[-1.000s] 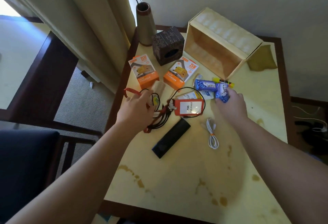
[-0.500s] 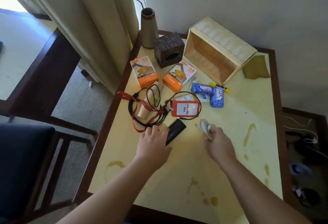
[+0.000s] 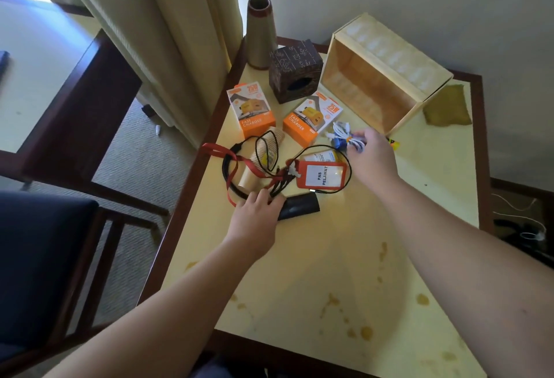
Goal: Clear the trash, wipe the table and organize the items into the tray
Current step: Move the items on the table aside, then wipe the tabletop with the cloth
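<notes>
Both hands are busy: right hand (image 3: pixel 370 155), clamped on the cable (image 3: pixel 347 137), should lower it inside the tray (image 3: pixel 386 56), while left hand (image 3: pixel 257 212) lies flat, fingers apart, on the black case (image 3: pixel 301 207).

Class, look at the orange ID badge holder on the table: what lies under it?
Under the orange badge holder, a thin black cord loops out, and a white packet pokes from behind its top edge. Anything directly beneath is covered.
</notes>
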{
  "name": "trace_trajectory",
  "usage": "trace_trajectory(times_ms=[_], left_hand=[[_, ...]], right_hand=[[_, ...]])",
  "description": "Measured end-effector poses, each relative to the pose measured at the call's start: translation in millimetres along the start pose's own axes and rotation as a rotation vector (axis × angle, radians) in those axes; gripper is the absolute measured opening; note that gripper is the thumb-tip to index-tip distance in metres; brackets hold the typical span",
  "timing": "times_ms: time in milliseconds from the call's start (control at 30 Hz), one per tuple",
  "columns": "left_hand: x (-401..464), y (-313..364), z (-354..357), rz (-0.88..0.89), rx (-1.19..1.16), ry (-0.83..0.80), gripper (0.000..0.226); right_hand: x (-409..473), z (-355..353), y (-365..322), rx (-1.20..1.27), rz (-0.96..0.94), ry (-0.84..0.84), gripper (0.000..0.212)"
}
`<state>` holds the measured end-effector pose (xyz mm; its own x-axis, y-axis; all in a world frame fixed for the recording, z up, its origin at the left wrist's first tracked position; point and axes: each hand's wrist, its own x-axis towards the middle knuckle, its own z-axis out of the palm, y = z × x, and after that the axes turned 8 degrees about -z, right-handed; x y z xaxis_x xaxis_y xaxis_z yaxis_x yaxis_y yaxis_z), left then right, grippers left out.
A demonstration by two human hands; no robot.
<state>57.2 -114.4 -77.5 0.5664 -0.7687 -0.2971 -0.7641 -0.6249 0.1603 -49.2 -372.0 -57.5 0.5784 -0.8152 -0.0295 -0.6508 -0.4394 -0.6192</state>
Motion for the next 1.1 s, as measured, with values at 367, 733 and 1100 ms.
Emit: trace_trajectory(times_ms=[367, 733, 1100], left_hand=[[34.5, 5.5, -1.1, 0.024, -0.035, 0.061, 0.053], [6.7, 23.4, 2.4, -0.013, -0.081, 0.112, 0.047], [-41.9, 45.5, 48.7, -0.042, -0.113, -0.208, 0.064]], right_hand=[[-119.0, 12.4, 48.7, 0.06, -0.028, 0.164, 0.032], [-181.7, -5.0, 83.7, 0.049, 0.062, 0.216, 0.03], [21.2, -76.6, 143.6, -0.308, 0.245, -0.087, 0.062]])
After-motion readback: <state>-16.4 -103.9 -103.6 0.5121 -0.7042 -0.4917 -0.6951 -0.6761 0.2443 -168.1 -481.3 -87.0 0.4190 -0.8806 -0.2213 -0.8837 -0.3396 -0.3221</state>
